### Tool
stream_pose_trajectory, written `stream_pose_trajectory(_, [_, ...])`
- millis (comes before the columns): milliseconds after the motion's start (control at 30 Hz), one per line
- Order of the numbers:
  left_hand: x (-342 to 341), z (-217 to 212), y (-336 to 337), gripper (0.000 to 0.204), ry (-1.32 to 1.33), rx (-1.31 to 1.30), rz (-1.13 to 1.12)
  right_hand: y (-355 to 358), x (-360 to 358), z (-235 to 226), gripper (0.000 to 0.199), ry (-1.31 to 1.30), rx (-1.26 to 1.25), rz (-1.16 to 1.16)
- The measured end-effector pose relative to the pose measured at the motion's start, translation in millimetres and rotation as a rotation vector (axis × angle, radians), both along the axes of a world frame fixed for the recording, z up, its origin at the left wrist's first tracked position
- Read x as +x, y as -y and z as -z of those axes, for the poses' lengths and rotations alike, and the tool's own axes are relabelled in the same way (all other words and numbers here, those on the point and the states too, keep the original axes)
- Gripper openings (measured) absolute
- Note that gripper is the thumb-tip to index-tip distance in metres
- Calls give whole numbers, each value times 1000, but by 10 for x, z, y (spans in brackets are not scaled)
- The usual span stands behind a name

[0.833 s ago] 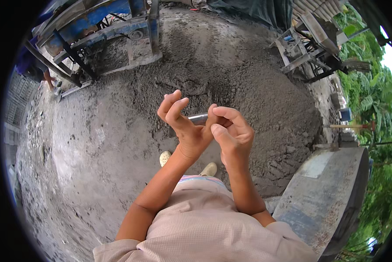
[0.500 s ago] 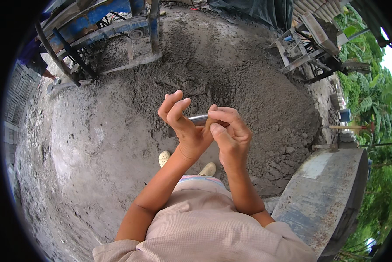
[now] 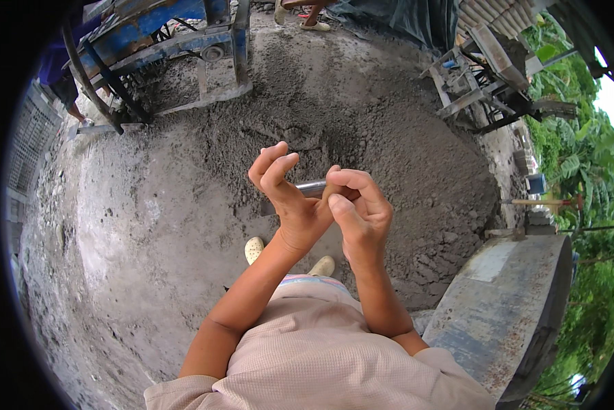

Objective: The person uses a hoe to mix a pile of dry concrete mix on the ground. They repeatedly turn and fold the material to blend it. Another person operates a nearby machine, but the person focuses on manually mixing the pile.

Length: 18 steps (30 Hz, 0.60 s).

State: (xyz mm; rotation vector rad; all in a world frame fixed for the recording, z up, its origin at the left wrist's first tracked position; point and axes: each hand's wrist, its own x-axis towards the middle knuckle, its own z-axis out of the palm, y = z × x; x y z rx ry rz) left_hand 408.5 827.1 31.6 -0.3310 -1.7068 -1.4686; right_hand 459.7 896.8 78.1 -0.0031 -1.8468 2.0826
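My left hand (image 3: 292, 198) is in front of my body, two fingers raised and bent apart. A trowel-like tool with a shiny metal handle (image 3: 312, 188) crosses at this hand, seen in the gap between fingers and thumb. Its flat grey end (image 3: 269, 207) juts out to the left; the rest is hidden. The tool appears held by my left hand, though its lower fingers do not show. My right hand (image 3: 363, 208) is closed, thumb and fingertips pinched against my left thumb. Whether it also grips the handle's hidden end, I cannot tell.
Wet grey mortar (image 3: 416, 164) spreads over the concrete floor (image 3: 129, 232). A blue metal machine frame (image 3: 163, 48) stands far left, with a person (image 3: 64, 82) beside it. Another person's legs (image 3: 314, 17) show at the top. A metal trough (image 3: 488, 301) lies right, a wooden stand (image 3: 488, 82) far right.
Another person's legs have come into view at the top. The person at the far left shows more. My hands have kept nearly the same pose.
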Motion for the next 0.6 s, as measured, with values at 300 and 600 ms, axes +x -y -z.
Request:
stream_pose_trajectory(300, [40, 5, -3, 57, 14, 7, 16, 0, 19, 20, 22, -55, 34, 8])
stream_pose_trajectory(600, [59, -3, 3, 56, 10, 0, 46, 22, 19, 41, 18, -93, 62, 47])
